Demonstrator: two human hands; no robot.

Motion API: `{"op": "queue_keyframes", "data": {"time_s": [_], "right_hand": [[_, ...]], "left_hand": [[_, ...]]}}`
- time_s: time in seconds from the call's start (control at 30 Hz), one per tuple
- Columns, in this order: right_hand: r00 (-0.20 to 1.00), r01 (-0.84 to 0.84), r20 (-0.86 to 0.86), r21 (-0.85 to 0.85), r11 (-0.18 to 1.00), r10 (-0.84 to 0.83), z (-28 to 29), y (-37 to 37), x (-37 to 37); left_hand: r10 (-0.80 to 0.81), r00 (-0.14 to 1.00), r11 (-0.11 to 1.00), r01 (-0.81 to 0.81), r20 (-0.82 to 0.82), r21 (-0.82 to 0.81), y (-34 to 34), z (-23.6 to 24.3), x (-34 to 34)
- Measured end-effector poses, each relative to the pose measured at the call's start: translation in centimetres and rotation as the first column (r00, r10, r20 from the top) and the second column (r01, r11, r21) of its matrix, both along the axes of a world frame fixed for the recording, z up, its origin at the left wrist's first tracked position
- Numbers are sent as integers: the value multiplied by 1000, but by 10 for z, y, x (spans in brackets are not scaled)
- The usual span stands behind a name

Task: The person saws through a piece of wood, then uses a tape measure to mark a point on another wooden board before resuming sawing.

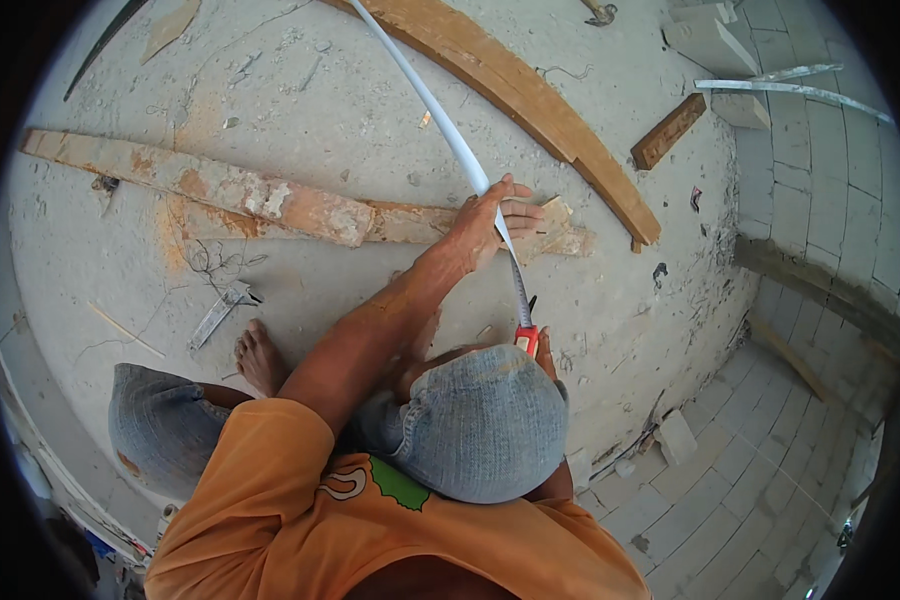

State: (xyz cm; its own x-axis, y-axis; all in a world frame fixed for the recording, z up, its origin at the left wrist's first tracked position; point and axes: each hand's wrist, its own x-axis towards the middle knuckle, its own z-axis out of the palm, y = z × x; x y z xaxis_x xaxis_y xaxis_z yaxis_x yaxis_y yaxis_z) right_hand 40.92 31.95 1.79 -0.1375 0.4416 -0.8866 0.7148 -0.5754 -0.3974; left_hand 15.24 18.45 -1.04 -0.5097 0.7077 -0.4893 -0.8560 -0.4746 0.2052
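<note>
Sawing step — left hand (482, 222) clamps white pipe (440, 120) on plank (270, 200); right hand (545, 352), mostly hidden, grips hacksaw (522, 300). Next needs steady strokes.

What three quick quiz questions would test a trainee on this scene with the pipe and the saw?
1. True or false: the left hand presses the white pipe down on a plank.
2. Which tool does the right hand hold: A hammer, B saw, C brush?
3. Fill in: the bare foot rests on the ____ floor.

Key
1. True; the left hand grips the pipe where it crosses the plank.
2. B; the red handle shows above the knee, which hides most of the hand.
3. Concrete.
</note>
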Motion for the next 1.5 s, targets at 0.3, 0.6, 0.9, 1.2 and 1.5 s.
{"op": "queue_keyframes", "data": {"time_s": [0.3, 0.6, 0.9, 1.2, 1.5], "right_hand": [[942, -262, 183, -122, 957, 281, -18, -29, -34], [347, -819, 413, 571, 58, 842, -51, -80, -36], [405, -737, 504, 674, -54, 763, -85, -83, 3], [429, -653, 435, 755, -61, 792, -107, -106, -22], [438, -687, 710, 660, -304, 552, -145, -204, -40]], "left_hand": [[63, 971, 854, -173, -232, -491, 4, -16, -8], [131, 941, 715, -308, -313, -627, 12, 3, -14], [198, 910, 739, -382, -364, -555, 14, -11, -12], [456, 774, 820, -557, -439, -130, -70, 58, -173], [11, 797, 138, -600, -604, -788, -87, -29, -215]]}}
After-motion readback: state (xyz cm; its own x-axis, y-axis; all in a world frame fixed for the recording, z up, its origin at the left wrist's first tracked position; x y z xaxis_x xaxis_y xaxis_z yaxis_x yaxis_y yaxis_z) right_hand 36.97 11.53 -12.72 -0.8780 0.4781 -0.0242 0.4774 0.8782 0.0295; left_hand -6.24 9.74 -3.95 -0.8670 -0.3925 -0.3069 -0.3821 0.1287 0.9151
